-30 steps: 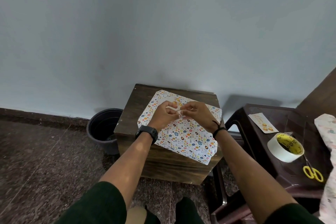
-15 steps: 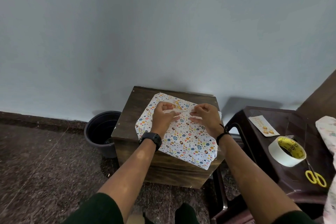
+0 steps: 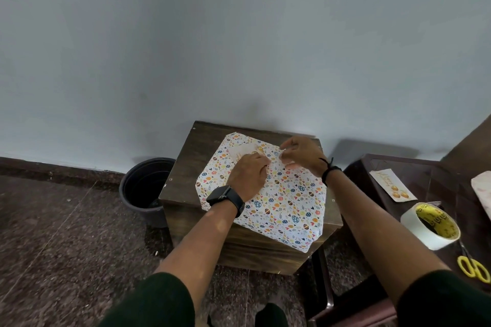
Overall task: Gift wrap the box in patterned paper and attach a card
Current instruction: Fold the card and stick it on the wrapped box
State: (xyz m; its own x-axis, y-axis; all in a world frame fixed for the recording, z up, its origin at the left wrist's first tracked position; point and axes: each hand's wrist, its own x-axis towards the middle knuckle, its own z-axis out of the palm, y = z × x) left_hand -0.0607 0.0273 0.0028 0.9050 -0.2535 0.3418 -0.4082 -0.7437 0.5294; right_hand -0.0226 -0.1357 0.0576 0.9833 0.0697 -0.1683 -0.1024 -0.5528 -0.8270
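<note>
The box wrapped in egg-patterned paper [image 3: 287, 202] lies on a dark wooden stand [image 3: 183, 167]. A small pale card [image 3: 239, 152] lies on the box's far left corner. My left hand [image 3: 248, 176] rests flat on the box, its fingertips pressing on the card's near edge. Just to the right, my right hand [image 3: 300, 154] hovers over the box's far edge, and its curled fingers pinch a short strip of clear tape [image 3: 283, 153]. Part of the card is hidden under my left hand.
A black bucket [image 3: 146, 188] stands on the floor left of the stand. On the dark plastic stool [image 3: 372, 167] at the right lie a second card [image 3: 393, 184], a tape roll [image 3: 430, 225], yellow scissors [image 3: 475, 269] and spare paper [image 3: 482, 188].
Both hands held the tape strip together above the box, then lowered it. Now my left hand lies flat over the card and my right hand has moved right, pinching the tape.
</note>
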